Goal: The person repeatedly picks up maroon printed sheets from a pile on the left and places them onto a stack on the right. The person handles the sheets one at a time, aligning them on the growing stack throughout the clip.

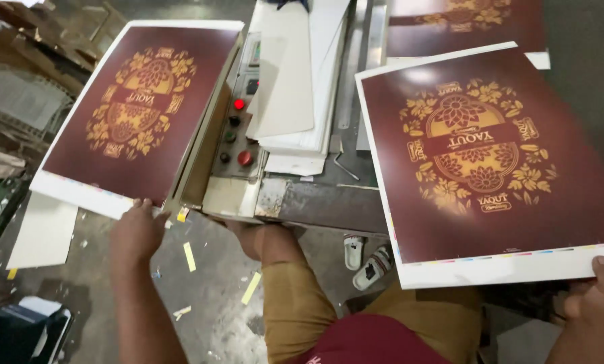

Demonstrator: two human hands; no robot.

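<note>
My left hand (137, 229) touches the near white edge of a dark maroon printed sheet (140, 111) with a gold flower ornament, lying tilted on the left side of a machine. My right hand (595, 296) grips the near right corner of a stack of the same maroon and gold sheets (490, 162), thumb on the white margin. The stack rests on the right side of the machine bed. Both sheets show a thin strip of colour marks along their near edge.
Between the sheets stands a control panel (238, 131) with red and dark buttons, beside a pile of white sheets (295, 74). Another maroon sheet (463, 20) lies at the back. Paper scraps (251, 286) litter the grey floor. My knees and sandals (369, 263) show below.
</note>
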